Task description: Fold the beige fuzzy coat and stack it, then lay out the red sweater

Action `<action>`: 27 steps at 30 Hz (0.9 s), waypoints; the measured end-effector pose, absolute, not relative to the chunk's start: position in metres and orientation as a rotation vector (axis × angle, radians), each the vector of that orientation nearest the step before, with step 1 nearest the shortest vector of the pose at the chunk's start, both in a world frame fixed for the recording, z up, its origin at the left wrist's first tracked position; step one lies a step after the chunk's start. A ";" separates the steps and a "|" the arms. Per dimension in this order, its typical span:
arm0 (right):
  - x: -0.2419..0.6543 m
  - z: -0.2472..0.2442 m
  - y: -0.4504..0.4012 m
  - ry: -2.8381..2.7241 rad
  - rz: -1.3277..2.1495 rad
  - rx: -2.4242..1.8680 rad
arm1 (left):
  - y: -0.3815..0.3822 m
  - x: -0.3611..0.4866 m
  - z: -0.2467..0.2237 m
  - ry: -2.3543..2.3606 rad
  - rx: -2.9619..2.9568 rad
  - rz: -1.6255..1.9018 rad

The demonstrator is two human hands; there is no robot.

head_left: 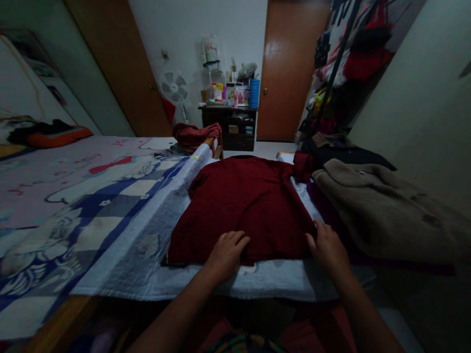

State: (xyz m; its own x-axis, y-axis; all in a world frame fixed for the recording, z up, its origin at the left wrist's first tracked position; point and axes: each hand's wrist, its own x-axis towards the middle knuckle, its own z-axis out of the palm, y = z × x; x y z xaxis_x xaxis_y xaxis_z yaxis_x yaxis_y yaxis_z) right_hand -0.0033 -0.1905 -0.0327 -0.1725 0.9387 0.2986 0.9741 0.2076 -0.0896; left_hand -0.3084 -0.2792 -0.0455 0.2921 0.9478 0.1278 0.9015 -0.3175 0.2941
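Note:
A dark red long-sleeved garment [243, 206] lies spread out on a light blue cloth [279, 282], its hem toward me. Over the near hem, my left hand [228, 252] rests on the fabric, fingers stretched forward and lying flat. At the garment's near right corner, my right hand [327, 247] has its thumb and fingers on the side edge and appears to pinch it. Part of the garment at the far right, likely a sleeve, is bunched up beside a pile of clothes. The fabric shows a few soft creases.
A grey-brown coat [382, 211] tops dark clothes on the right. A bed with a patterned blanket [106, 211] stretches along the left. Reddish cloth [196, 136] drapes over a wooden post. Beyond are a fan [174, 88], a black shelf [239, 130] and a wooden door [290, 68].

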 end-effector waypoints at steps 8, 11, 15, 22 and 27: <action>0.007 -0.028 -0.186 -2.286 -0.097 -1.810 | -0.266 -0.284 -0.062 1.567 2.350 0.454; 0.019 -0.028 -0.192 -2.375 -0.217 -1.837 | -0.269 -0.288 -0.058 1.555 2.321 0.504; 0.025 -0.023 -0.198 -2.457 -0.295 -1.905 | -0.274 -0.290 -0.055 1.451 2.328 0.439; -0.026 -0.011 -0.195 -2.490 -0.372 -1.656 | -0.273 -0.285 -0.055 1.360 2.225 0.482; -0.092 -0.033 -0.183 -2.619 0.141 -1.269 | -0.272 -0.286 -0.054 1.290 2.155 0.471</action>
State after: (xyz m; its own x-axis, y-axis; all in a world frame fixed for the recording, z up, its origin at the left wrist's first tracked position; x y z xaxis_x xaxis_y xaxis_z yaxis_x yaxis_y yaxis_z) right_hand -0.0918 -0.1829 -0.0326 -0.5996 0.7838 0.1618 0.7618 0.6209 -0.1846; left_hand -0.2859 -0.2717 -0.0543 0.4705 0.8824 0.0054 0.6783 -0.3656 0.6374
